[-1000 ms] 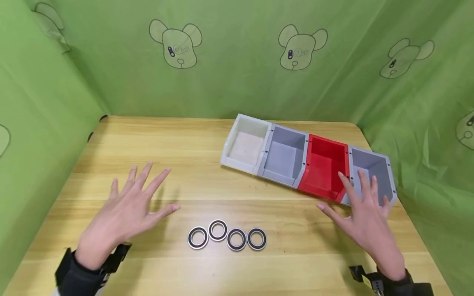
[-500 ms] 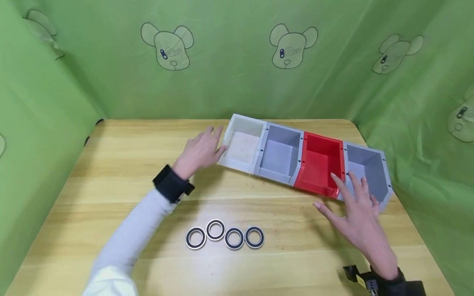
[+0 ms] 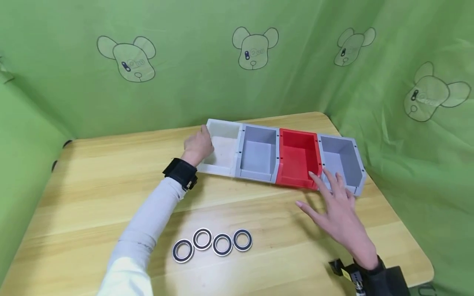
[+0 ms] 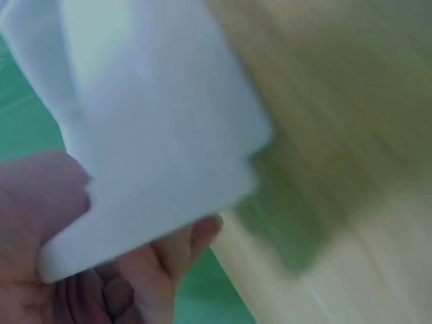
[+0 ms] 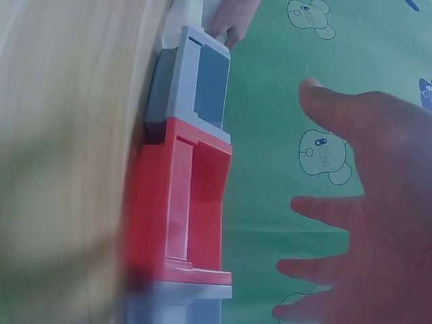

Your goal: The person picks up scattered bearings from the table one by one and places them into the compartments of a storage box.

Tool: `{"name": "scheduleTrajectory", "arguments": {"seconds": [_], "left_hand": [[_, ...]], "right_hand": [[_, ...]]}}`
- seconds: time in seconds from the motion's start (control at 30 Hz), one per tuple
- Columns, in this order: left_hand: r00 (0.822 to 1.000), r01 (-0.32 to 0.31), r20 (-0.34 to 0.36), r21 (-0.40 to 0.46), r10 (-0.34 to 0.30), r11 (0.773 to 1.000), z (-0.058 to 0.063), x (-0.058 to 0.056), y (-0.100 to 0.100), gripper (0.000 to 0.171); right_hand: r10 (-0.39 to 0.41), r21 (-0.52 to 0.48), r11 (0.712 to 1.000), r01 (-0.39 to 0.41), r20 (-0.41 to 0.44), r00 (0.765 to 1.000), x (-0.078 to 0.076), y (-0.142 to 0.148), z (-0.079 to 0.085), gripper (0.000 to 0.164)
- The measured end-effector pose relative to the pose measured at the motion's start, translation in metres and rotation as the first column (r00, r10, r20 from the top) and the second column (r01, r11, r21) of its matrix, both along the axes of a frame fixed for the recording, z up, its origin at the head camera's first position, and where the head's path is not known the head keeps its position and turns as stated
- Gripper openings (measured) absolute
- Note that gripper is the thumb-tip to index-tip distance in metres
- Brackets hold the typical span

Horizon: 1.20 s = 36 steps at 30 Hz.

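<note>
My left hand [image 3: 198,146] grips the left side wall of a white plastic bin [image 3: 219,169] at the row's left end. In the left wrist view, the thumb and curled fingers lie on either side of the edge of the white bin [image 4: 162,148]. My right hand [image 3: 341,218] is spread with fingers apart, holding nothing. It hovers in front of the red bin [image 3: 296,181] and overlaps the front of the right grey bin [image 3: 361,172] in the head view. Several ball bearings [image 3: 222,253] with black seals and silver rims lie flat near the table's front.
Another grey bin [image 3: 256,176] joins the white and red ones in one slanted row near the back of the wooden table [image 3: 111,185]. Green cloth [image 3: 192,90] with bear-head drawings hangs behind and at both sides.
My left hand has gone from open at the table's left to the white bin and taken hold of its side wall. The head view has swung right. My right hand stays spread.
</note>
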<state>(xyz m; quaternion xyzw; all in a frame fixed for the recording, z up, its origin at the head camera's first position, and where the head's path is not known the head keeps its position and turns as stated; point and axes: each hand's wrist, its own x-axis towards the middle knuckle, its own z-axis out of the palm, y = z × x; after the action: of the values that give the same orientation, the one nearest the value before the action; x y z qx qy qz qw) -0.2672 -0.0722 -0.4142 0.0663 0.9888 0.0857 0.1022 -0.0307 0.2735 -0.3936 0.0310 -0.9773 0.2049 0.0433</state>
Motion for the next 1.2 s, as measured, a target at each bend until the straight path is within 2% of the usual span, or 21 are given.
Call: {"name": "scheduleTrajectory", "arguments": {"seconds": [0.17,0.4,0.5,0.67,0.83,0.97,1.07,1.2], "left_hand": [[0.999,-0.038,0.008,0.053,0.038,0.998,-0.006,0.003,-0.006,0.052],[0.998,-0.045,0.037,0.062,0.043,0.997,-0.007,0.009,-0.029,0.072],[0.998,-0.056,0.041,0.075,0.053,0.996,-0.008,0.015,-0.043,0.070],[0.996,-0.080,0.039,0.085,0.076,0.993,-0.008,0.028,-0.067,0.060],[0.992,-0.126,0.045,0.108,0.122,0.986,-0.005,0.044,-0.086,0.059],[0.988,-0.157,0.028,0.133,0.154,0.979,-0.004,0.058,-0.099,0.056],[0.985,-0.172,0.008,0.139,0.173,0.975,-0.005,0.066,-0.105,0.052],[0.983,-0.181,0.009,0.133,0.181,0.975,-0.005,0.072,-0.110,0.048]], "right_hand": [[0.018,-0.001,1.000,-0.018,-0.012,1.000,-0.002,0.001,-0.005,0.089],[0.036,-0.030,0.999,-0.036,-0.022,0.999,-0.009,0.004,-0.001,0.084],[0.036,-0.029,0.999,-0.037,-0.049,0.998,-0.016,0.010,0.003,0.080],[-0.021,-0.019,1.000,0.019,-0.101,0.995,-0.043,0.025,0.008,0.076],[-0.081,-0.002,0.997,0.082,-0.139,0.987,-0.084,0.045,0.002,0.074],[-0.101,0.036,0.994,0.100,0.024,0.995,-0.113,0.056,-0.008,0.083],[-0.074,0.053,0.996,0.066,0.186,0.980,-0.132,0.060,-0.018,0.087],[-0.021,0.053,0.999,0.007,0.272,0.962,-0.144,0.061,-0.029,0.072]]}}
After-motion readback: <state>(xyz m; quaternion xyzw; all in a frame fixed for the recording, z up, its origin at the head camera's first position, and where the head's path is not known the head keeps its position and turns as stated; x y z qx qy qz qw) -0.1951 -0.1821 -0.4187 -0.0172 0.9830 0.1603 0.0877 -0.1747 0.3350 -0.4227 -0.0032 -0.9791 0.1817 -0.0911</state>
